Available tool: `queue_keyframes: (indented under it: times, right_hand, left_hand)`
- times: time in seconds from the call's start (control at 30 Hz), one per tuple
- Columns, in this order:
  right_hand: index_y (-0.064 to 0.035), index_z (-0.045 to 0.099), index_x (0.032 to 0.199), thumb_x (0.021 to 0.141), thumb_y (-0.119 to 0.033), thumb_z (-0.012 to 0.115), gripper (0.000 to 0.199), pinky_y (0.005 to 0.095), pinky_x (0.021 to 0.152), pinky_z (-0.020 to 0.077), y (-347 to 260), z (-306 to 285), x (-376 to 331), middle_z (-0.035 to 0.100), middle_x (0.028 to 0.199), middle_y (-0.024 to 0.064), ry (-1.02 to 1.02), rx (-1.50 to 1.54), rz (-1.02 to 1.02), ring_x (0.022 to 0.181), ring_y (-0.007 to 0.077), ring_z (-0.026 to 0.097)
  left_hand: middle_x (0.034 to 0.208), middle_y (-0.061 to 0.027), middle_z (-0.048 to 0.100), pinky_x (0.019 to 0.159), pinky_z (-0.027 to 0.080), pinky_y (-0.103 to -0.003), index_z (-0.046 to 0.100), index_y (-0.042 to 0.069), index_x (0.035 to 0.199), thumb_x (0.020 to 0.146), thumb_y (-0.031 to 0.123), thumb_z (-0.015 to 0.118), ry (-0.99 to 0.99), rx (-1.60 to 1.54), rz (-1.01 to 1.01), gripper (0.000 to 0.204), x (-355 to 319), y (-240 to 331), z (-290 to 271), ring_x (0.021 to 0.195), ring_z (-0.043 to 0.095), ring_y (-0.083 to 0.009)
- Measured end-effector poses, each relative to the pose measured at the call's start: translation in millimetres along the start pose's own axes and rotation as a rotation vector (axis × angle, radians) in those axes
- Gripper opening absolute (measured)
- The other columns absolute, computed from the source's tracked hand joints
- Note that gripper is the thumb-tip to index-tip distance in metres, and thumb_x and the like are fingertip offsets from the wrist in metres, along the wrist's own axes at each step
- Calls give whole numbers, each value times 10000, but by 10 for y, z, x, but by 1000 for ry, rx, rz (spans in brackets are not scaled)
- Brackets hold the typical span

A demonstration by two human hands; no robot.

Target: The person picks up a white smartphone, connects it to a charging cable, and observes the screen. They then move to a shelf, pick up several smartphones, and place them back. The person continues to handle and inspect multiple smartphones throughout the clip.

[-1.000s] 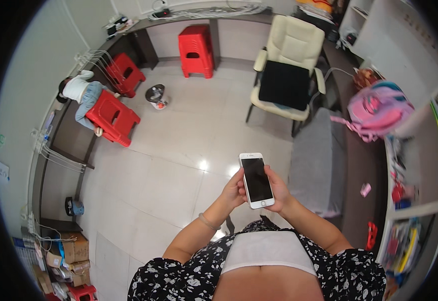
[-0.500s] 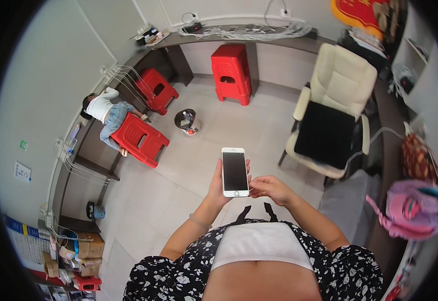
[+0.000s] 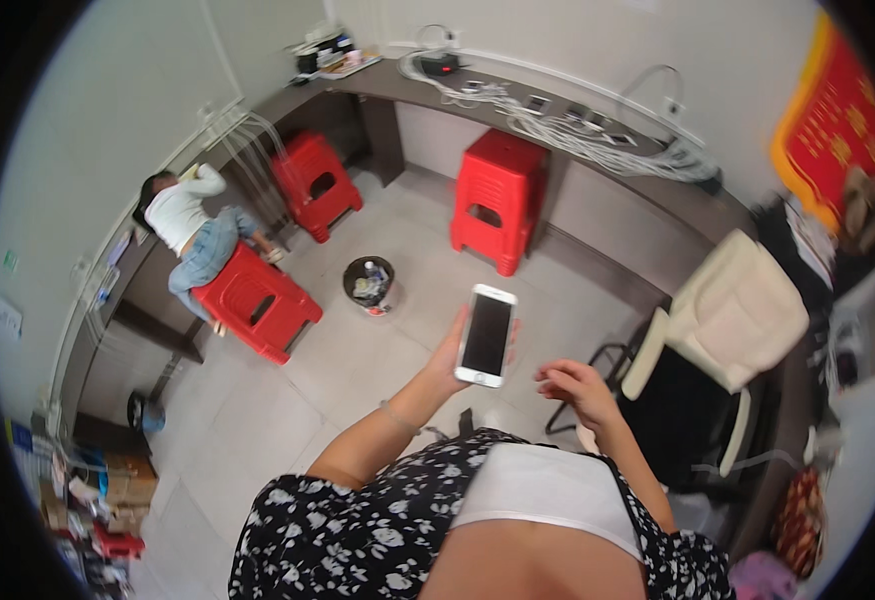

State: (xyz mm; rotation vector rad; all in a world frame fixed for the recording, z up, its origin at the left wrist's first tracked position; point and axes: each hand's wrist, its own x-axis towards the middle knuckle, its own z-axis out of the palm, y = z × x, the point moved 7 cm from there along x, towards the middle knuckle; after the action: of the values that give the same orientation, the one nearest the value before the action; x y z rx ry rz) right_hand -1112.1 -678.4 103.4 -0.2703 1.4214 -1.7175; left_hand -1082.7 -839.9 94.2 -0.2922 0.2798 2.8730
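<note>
A white smartphone (image 3: 485, 335) with a dark screen is held upright in front of my body. My left hand (image 3: 451, 358) grips it from the left side and behind. My right hand (image 3: 575, 388) hovers a little to the right of the phone, fingers loosely curled, touching nothing. Both forearms come up from my black floral top at the bottom of the view.
Red plastic stools (image 3: 498, 198) (image 3: 315, 180) stand by a long grey counter (image 3: 597, 160) strewn with cables. A person sits on another red stool (image 3: 257, 300) at the left. A small bin (image 3: 369, 283) stands on the tiled floor. A cream armchair (image 3: 727, 330) is to the right.
The view has swung left, so the chair slid right and the stools came to the middle. My right hand has come off the phone; my left hand alone holds it now.
</note>
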Motion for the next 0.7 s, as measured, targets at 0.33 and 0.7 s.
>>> queue_keyframes:
  times: [0.33,0.7]
  right_hand:
    - [-23,572,1000,863,-182,556,210,229,647,494,-497,-1296,1714,620,903,79,142,69,-15,724,128,605]
    - [-16,581,968,856,-152,562,177,213,679,453,-2039,-1452,3638,622,889,59,-153,-121,-132,734,96,574]
  left_hand:
    - [1164,-141,534,834,469,-421,442,112,1251,889,539,330,36,23,76,571,1412,985,-194,983,566,-243]
    - [1143,-131,543,828,471,-421,460,120,1238,878,544,362,127,17,302,564,2499,2034,204,966,563,-239]
